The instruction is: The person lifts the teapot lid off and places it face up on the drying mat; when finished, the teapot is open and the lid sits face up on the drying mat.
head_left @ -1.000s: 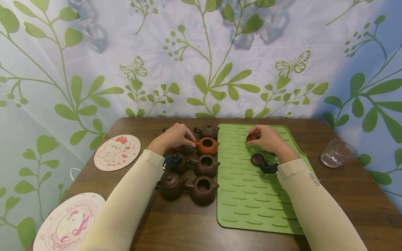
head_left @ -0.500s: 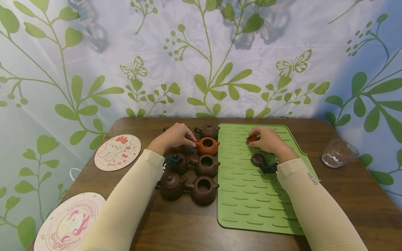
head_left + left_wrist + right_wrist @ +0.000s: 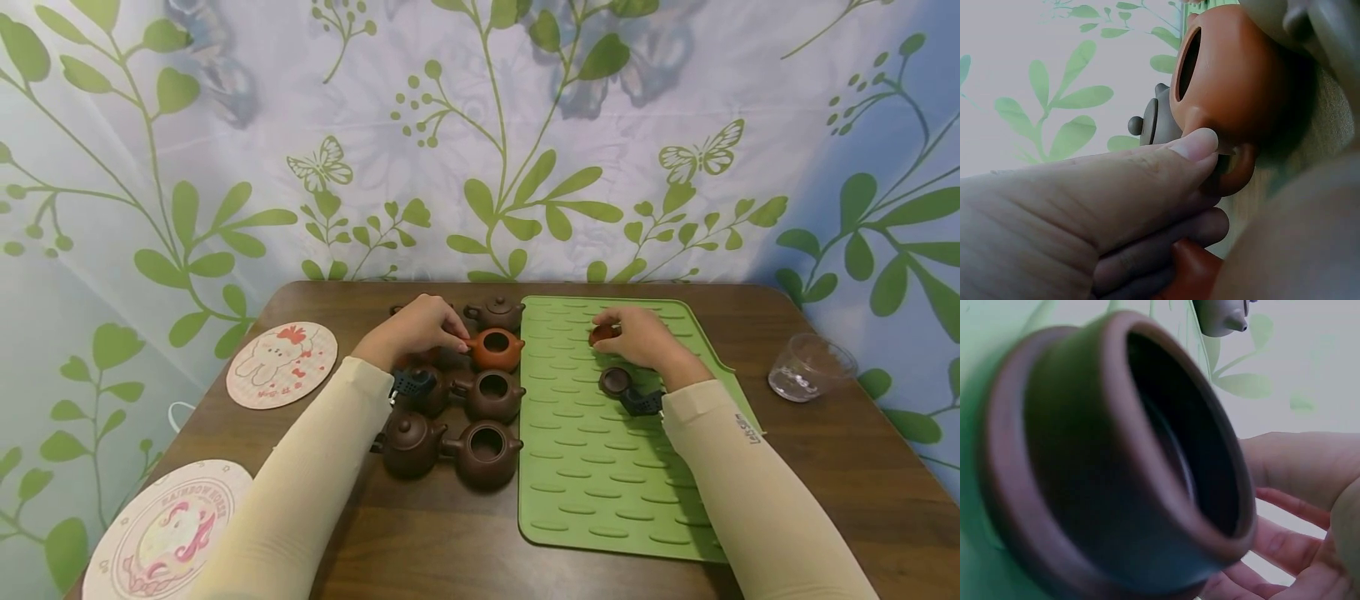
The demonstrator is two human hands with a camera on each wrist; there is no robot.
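Observation:
An orange clay teapot [image 3: 510, 357] without a lid stands in the right-hand column of teapots. My left hand [image 3: 420, 329] pinches its handle between thumb and fingers; in the left wrist view the thumb [image 3: 1197, 145] lies on top of the handle. Over the green ribbed mat [image 3: 577, 467], my right hand [image 3: 639, 335] holds a small reddish teapot lid [image 3: 602, 335] by its edge, partly hidden by the fingers. Just below that hand, a dark brown lid [image 3: 615, 382] rests upside down on the mat. It fills the right wrist view's foreground.
Dark brown teapots stand close together around the orange one: an uncovered pot [image 3: 495, 396], another uncovered pot [image 3: 486, 457], and lidded pots [image 3: 408, 446] beside and behind. A clear plastic cup [image 3: 806, 368] is at the right. Two round coasters [image 3: 281, 367] lie at the left.
The reddish lid has tilted slightly in my right fingers, showing less of its inside. Both hands otherwise stay in nearly the same place.

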